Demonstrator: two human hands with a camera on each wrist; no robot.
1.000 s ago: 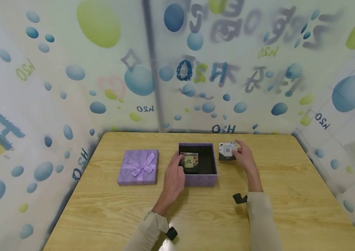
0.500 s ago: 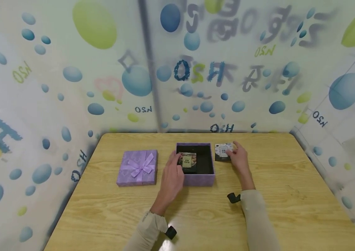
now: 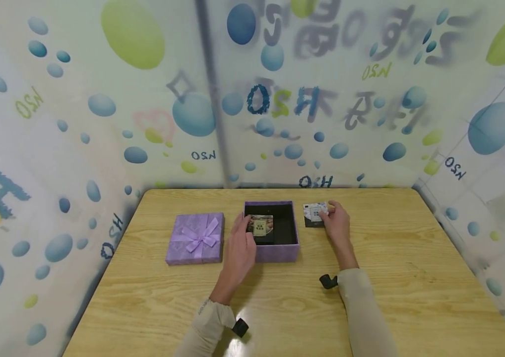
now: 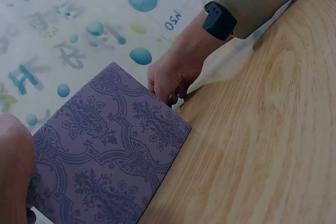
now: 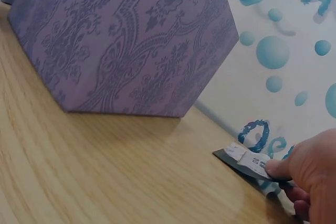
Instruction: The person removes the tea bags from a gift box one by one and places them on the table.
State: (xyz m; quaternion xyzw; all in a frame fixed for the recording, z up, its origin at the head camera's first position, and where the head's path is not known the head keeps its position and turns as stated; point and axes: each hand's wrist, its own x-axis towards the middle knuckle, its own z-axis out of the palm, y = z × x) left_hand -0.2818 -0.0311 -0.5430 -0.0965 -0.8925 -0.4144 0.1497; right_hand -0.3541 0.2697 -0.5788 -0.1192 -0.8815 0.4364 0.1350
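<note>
In the head view my left hand [image 3: 237, 252] grips the left wall of an open purple gift box [image 3: 278, 254], fingers over its rim. Inside the black-lined box, at the left, lies a dark square packet [image 3: 260, 229] with a picture and a yellow-green label; my fingers are close to its edge. To the right of the box, my right hand [image 3: 338, 223] pinches a flat square packet [image 3: 311, 212], white-patterned above and black below. The right wrist view shows the thumb on top of this thin packet [image 5: 247, 162], tilted just over the table, with fingers underneath.
A purple box lid [image 3: 195, 239] with a ribbon bow lies on the wooden table [image 3: 288, 302], left of the box. Patterned walls [image 3: 350, 64] stand behind the table and at both sides.
The gift box, with the packet in it, has slid a little left towards the lid, my left hand moving with it. My right hand and its packet have also shifted slightly left.
</note>
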